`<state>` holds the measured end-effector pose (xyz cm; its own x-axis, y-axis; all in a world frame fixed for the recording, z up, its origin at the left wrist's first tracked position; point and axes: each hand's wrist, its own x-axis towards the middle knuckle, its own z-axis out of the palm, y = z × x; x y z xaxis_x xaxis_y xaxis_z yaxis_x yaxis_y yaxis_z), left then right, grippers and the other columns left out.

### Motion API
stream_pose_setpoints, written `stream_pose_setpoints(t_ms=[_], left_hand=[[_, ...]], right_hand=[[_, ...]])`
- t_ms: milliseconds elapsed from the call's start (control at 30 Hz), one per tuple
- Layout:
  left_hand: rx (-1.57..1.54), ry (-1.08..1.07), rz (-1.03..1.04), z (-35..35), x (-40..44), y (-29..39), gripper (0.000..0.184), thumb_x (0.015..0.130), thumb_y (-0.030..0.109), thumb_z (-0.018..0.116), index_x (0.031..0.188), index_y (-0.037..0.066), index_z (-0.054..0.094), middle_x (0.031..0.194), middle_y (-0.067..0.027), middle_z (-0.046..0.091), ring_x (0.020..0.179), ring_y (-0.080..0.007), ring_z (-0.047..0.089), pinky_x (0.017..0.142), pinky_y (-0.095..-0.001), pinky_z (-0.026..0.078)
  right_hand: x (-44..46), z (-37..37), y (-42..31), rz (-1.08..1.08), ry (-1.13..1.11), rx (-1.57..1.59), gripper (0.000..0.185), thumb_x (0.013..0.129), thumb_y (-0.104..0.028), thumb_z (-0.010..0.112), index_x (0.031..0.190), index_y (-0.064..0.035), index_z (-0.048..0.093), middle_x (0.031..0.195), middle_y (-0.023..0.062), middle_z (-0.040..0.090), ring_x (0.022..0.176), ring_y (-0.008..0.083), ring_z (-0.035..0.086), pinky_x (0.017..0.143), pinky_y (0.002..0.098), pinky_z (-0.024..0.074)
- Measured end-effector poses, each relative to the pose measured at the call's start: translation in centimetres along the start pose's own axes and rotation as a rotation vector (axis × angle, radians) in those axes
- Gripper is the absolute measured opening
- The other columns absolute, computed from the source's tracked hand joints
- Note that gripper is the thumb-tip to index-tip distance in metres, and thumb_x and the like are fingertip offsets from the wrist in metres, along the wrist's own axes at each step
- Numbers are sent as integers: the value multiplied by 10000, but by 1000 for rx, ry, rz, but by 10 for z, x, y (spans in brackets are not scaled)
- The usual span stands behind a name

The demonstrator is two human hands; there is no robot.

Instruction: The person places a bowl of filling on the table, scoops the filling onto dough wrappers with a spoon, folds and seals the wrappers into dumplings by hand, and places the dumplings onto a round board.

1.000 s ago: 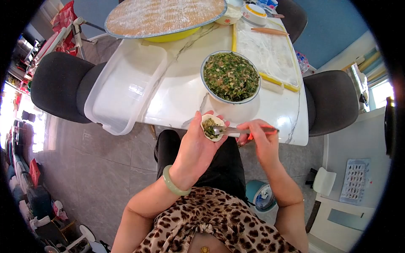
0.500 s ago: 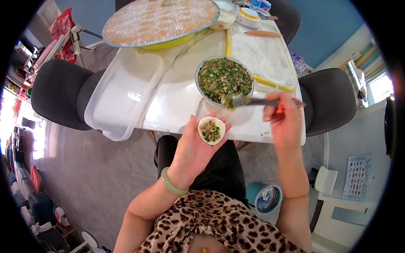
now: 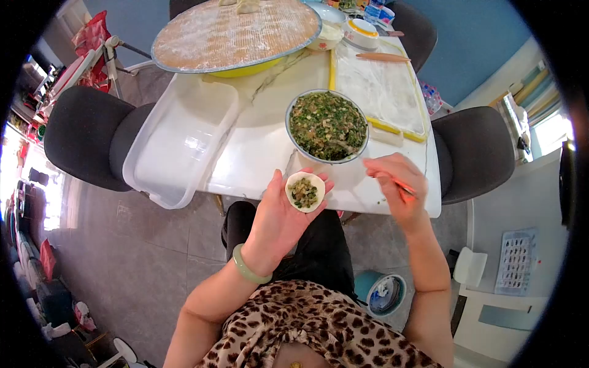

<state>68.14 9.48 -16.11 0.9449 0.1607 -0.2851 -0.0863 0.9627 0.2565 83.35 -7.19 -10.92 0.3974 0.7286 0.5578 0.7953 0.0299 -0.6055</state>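
On my upturned left hand (image 3: pixel 279 211) lies a round dumpling wrapper (image 3: pixel 318 186) with a small mound of green, chunky filling (image 3: pixel 304 193) in its middle. The fingers support the wrapper from below and its edges lie flat, unfolded. My right hand (image 3: pixel 402 187) is closed round an orange-handled utensil (image 3: pixel 406 191), just right of the filling bowl (image 3: pixel 288 126). Only part of the handle shows clearly; the utensil's working end seems to rest in the chopped green filling (image 3: pixel 325 122) near the bowl's front right rim.
A clear plastic tub (image 3: pixel 175 147) stands at the table's left. Behind it a floured round board (image 3: pixel 233 37) carries a few dumplings (image 3: pixel 248 6). A floured, yellow-edged mat (image 3: pixel 380 86) with a rolling pin (image 3: pixel 381 57) lies at right. Dark chairs (image 3: pixel 478 153) flank the table.
My right hand has moved down and slightly left, and the utensil's end has dropped toward the filling in the bowl. My left hand with the wrapper has barely moved. The view has shifted slightly.
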Motion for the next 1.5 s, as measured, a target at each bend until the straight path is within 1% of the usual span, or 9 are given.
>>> stream_pose_setpoints(t_ms=[100, 233, 433, 800, 967, 1200, 1267, 1367, 1500], left_hand=[[-8, -4, 20, 1, -1, -1, 553, 1014, 438, 265, 1306, 2, 435, 1349, -216, 455, 1266, -346, 441, 1004, -457, 414], [13, 3, 8, 3, -3, -1, 561, 1016, 441, 246, 1312, 1, 430, 1355, -217, 451, 1270, -341, 438, 1015, -452, 405], [-1, -30, 12, 0, -2, 0, 566, 1014, 449, 238, 1299, 3, 439, 1347, -213, 461, 1273, -337, 436, 1020, -447, 403], [-5, 42, 38, 4, -9, -3, 510, 1003, 466, 302, 1240, 40, 452, 1321, -185, 480, 1263, -329, 443, 1007, -444, 398], [34, 123, 107, 6, -8, -8, 455, 1001, 442, 338, 1229, 56, 417, 1294, -154, 479, 1267, -309, 430, 1044, -444, 335], [86, 183, 158, 7, -8, -12, 447, 1004, 432, 334, 1243, 60, 399, 1271, -139, 481, 1248, -296, 444, 1035, -436, 340], [107, 193, 143, 7, -8, -12, 456, 1008, 435, 311, 1263, 66, 389, 1275, -130, 478, 1229, -291, 458, 1025, -434, 347], [81, 213, 131, 9, -9, -12, 462, 1011, 439, 292, 1259, 67, 409, 1268, -125, 487, 1208, -285, 473, 1008, -432, 360], [50, 141, 101, 2, -7, -9, 477, 1012, 442, 283, 1243, 58, 446, 1250, -132, 505, 1229, -296, 463, 1000, -436, 372]], right_hand=[[0, 3, 0, 92, -170, 2, 203, 894, -85, 575, 1041, 25, 663, 839, 113, 637, 748, 193, 608, 672, 268, 481], [0, -4, -12, 146, 90, 148, 197, 917, -84, 545, 1011, 40, 666, 830, 110, 630, 742, 160, 598, 661, 264, 473], [-12, -1, -22, 215, -106, 361, 229, 931, -132, 531, 982, 36, 679, 794, 97, 631, 719, 151, 592, 655, 262, 477], [-33, 21, -17, 257, -119, 377, 223, 927, -139, 539, 995, 14, 686, 805, 101, 639, 720, 149, 602, 647, 251, 480], [-40, 35, -17, 409, -31, 494, 244, 944, -136, 507, 988, 36, 673, 782, 96, 635, 719, 143, 603, 666, 254, 491], [-48, 55, -8, 588, 71, 733, 291, 968, -182, 473, 990, 51, 646, 743, 85, 632, 673, 126, 594, 625, 244, 484], [-44, 56, -3, 799, 121, 836, 313, 973, -213, 466, 970, 44, 644, 711, 80, 628, 629, 130, 584, 597, 249, 482], [-40, 56, 3, 928, 137, 987, 320, 966, -230, 471, 960, 41, 641, 689, 78, 622, 600, 137, 577, 583, 255, 484], [-29, 44, 4, 987, 235, 1082, 325, 958, -243, 475, 940, 43, 626, 667, 72, 589, 598, 144, 560, 570, 262, 481]])
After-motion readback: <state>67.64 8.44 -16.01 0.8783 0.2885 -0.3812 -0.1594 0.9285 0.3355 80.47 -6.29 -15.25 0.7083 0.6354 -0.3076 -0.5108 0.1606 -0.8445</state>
